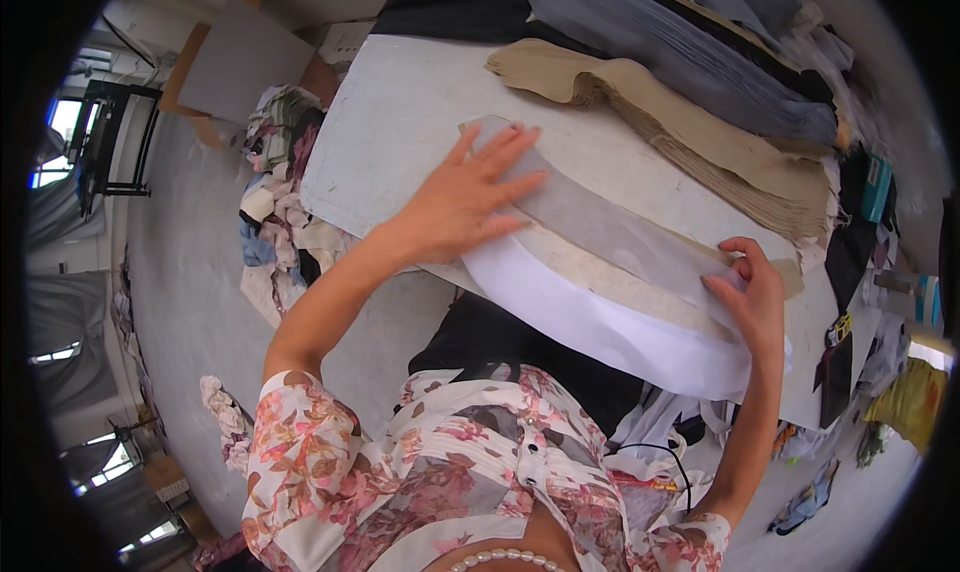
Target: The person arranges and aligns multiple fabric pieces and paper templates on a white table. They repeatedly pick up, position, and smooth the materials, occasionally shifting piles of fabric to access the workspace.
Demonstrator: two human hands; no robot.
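Note:
A long, sheer greyish-white fabric strip (pixel 610 212) lies slantwise across the pale work table. Close to its far left end, my left hand (pixel 470 194) rests flat on it with fingers spread. Toward the strip's right end, my right hand (pixel 752 287) touches the fabric; its thumb and index finger are apart and the other fingers bend inward. Beige material shows along the sheer strip's edges, partly covered by it. A white cloth (pixel 600 322) runs along the table's near edge and droops over it, passing close to my right wrist.
Behind the strip lies a thick stack of beige fabric pieces (pixel 700 162). Grey-blue cloth (pixel 670 52) and black cloth (pixel 450 7) cover the far side of the table (pixel 390 102). Fabric scraps (pixel 285 212) are heaped at the left, near a cardboard box (pixel 240 57). A teal box (pixel 876 187) sits at the right.

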